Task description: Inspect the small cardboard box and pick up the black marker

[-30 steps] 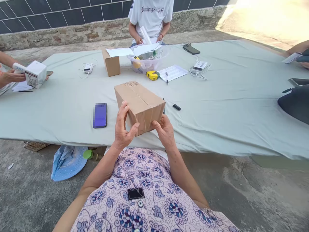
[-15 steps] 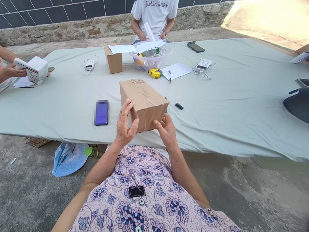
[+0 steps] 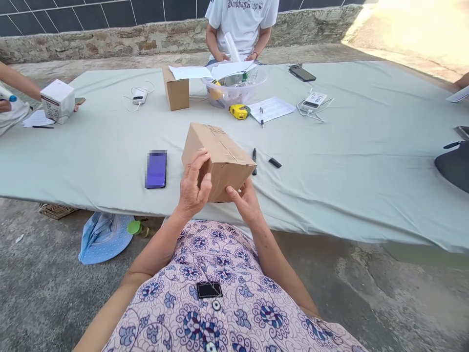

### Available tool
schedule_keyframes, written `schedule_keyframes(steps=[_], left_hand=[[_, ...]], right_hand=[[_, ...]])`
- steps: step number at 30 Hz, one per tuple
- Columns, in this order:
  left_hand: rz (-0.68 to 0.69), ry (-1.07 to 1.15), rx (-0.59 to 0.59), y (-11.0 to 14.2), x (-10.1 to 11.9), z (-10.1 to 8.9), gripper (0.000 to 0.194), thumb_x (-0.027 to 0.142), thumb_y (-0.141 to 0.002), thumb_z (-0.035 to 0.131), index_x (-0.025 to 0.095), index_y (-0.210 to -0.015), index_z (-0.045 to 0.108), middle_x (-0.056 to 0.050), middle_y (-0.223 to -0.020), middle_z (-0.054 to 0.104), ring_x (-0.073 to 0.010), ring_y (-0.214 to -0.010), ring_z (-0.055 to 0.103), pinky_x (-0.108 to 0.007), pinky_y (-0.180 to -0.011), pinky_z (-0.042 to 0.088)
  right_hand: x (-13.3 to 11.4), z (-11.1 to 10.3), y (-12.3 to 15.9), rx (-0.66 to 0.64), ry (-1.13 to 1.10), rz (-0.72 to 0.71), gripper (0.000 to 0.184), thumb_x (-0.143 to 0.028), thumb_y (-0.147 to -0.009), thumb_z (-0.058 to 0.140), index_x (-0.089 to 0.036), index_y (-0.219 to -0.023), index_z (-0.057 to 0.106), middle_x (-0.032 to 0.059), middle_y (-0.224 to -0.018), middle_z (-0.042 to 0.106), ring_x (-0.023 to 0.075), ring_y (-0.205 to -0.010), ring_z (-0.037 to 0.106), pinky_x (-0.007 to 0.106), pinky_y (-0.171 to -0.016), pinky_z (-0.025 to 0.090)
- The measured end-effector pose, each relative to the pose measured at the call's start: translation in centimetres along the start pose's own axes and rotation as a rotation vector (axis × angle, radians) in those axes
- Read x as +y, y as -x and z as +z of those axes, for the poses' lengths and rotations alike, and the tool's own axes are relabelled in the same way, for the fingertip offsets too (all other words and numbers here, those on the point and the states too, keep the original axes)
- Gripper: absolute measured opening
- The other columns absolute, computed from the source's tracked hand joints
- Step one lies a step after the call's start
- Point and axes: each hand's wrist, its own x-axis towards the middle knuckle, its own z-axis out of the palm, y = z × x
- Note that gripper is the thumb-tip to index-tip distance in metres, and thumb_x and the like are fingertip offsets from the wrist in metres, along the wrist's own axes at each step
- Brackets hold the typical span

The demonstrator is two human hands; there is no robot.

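Observation:
A brown cardboard box is held tilted above the near edge of the cloth-covered table. My left hand rests against its left side, fingertips at the upper edge and thumb by the near end. At the lower right corner, my right hand grips the box, its thumb on the near end and its other fingers partly hidden underneath. Just right of the box lie an uncapped black marker and its black cap. A phone lies left of my left hand.
Beyond the box are a yellow tape measure, a printed sheet, a pen, a plastic basin and another carton. A person sits opposite; another person's hand is near a white box at left. A dark bag lies right.
The box has tilted and turned slightly, exposing the marker beside it. My right hand has shifted left along its lower edge. The person at left has drawn a white device away from the white box.

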Motion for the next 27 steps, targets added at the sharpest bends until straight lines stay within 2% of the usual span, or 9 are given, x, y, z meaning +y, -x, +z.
schedule_keyframes(steps=[4,8,11,14,16,19,22,27], left_hand=[[-0.026,-0.008,-0.092,-0.3,-0.4,0.1,0.046,0.031,-0.108,0.035,0.034,-0.155,0.039,-0.010,-0.154,0.052,-0.0242,-0.147,0.048,-0.049,-0.121,0.043],[-0.144,-0.116,-0.104,-0.4,-0.4,-0.1,0.047,0.041,-0.106,0.047,0.037,-0.153,0.047,-0.010,-0.145,0.053,-0.0244,-0.134,0.054,-0.044,-0.112,0.050],[-0.168,-0.153,-0.102,-0.7,-0.1,-0.5,0.048,0.044,-0.105,0.050,0.035,-0.152,0.048,-0.009,-0.134,0.062,-0.0225,-0.124,0.060,-0.041,-0.106,0.052],[-0.213,-0.136,-0.090,-1.1,0.3,-1.0,0.043,0.044,-0.105,0.050,0.030,-0.146,0.052,-0.009,-0.135,0.068,-0.0233,-0.124,0.064,-0.042,-0.107,0.053],[-0.247,-0.138,-0.083,-1.5,0.5,-1.2,0.037,0.043,-0.104,0.052,0.027,-0.136,0.059,-0.009,-0.134,0.071,-0.0245,-0.124,0.066,-0.044,-0.108,0.053],[-0.236,-0.156,-0.094,-2.0,0.6,-1.3,0.032,0.040,-0.105,0.050,0.026,-0.128,0.067,-0.008,-0.133,0.073,-0.0249,-0.128,0.065,-0.046,-0.112,0.050],[-0.250,-0.159,-0.075,-2.6,0.4,-1.3,0.036,0.040,-0.106,0.046,0.027,-0.131,0.069,-0.007,-0.133,0.073,-0.0232,-0.128,0.065,-0.044,-0.113,0.051],[-0.279,-0.130,-0.049,-3.6,-0.5,-1.5,0.035,0.039,-0.106,0.049,0.029,-0.131,0.071,-0.005,-0.134,0.073,-0.0229,-0.127,0.066,-0.041,-0.111,0.053]], right_hand=[[0.7,0.5,-0.1,0.054,-0.007,0.050,0.075,-0.074,-0.078,0.071,-0.032,-0.135,0.049,0.0134,-0.138,0.059,0.0363,-0.132,0.059,0.040,-0.065,0.069],[0.0,0.4,-0.2,0.004,-0.018,0.127,0.075,-0.073,-0.080,0.068,-0.029,-0.136,0.048,0.0145,-0.137,0.060,0.0348,-0.125,0.064,0.034,-0.061,0.068],[-0.7,0.3,-0.1,-0.020,-0.022,0.146,0.072,-0.071,-0.082,0.068,-0.025,-0.135,0.050,0.0150,-0.132,0.066,0.0302,-0.108,0.074,0.031,-0.059,0.066],[-1.0,0.4,-0.2,-0.033,-0.046,0.164,0.071,-0.072,-0.082,0.068,-0.023,-0.130,0.051,0.0138,-0.124,0.071,0.0249,-0.085,0.080,0.031,-0.057,0.063],[-1.1,0.5,-0.2,-0.039,-0.069,0.174,0.070,-0.073,-0.083,0.067,-0.023,-0.129,0.052,0.0130,-0.118,0.075,0.0244,-0.079,0.081,0.031,-0.057,0.062],[-1.6,0.7,-0.3,-0.058,-0.085,0.186,0.067,-0.074,-0.085,0.064,-0.023,-0.127,0.053,0.0134,-0.115,0.077,0.0252,-0.081,0.081,0.031,-0.059,0.061],[-2.3,0.4,-0.4,-0.093,-0.079,0.160,0.064,-0.073,-0.087,0.063,-0.024,-0.127,0.054,0.0130,-0.119,0.077,0.0250,-0.087,0.081,0.031,-0.064,0.061],[-2.6,-2.8,-1.3,-0.214,0.058,0.111,0.055,-0.060,-0.087,0.069,-0.026,-0.129,0.058,0.0115,-0.118,0.078,0.0255,-0.099,0.079,0.040,-0.080,0.061]])
